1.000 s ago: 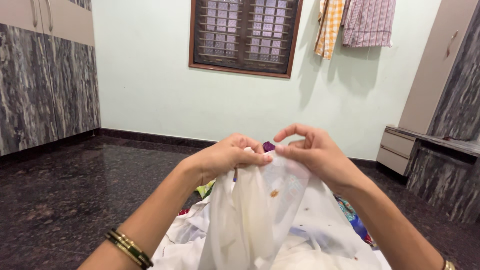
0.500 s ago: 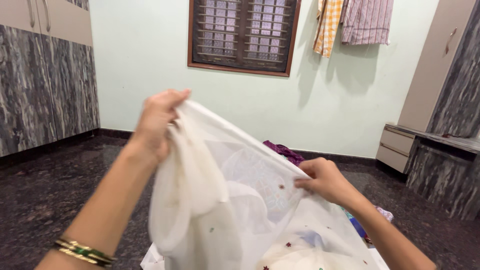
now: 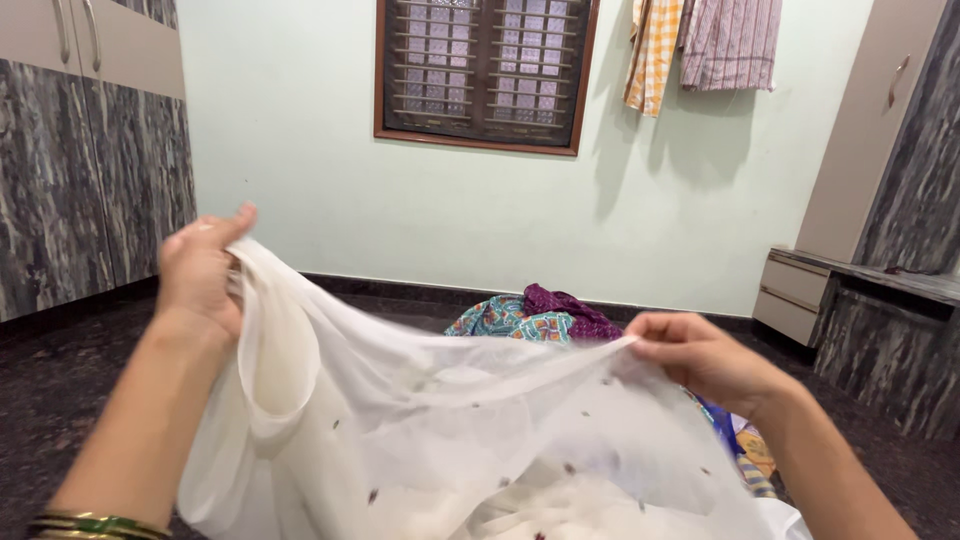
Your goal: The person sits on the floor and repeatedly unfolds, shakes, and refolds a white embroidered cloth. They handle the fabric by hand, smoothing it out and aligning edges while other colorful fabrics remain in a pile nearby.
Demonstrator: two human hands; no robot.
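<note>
1. Nearest: sheer white cloth [image 3: 450, 430] with small dark dots, stretched between both hands and sagging below them; held high and wide apart, apparently to open out the top edge.
2. Left of the cloth: left hand [image 3: 200, 275], raised, fingers closed around a bunched corner of the fabric; green and gold bangles [image 3: 95, 525] at that wrist.
3. Right of the cloth: right hand [image 3: 700, 355], lower, pinching the edge tight between thumb and fingertips; narrow grip, nothing else held.
4. Just behind the cloth: heap of coloured garments [image 3: 540, 315], teal and purple, on the dark stone floor [image 3: 60, 400].
5. Farther behind the cloth: pale wall with barred window [image 3: 485, 70]; checked and striped cloths [image 3: 700, 45] hanging up right; marbled cupboard [image 3: 80, 150] at far left.
</note>
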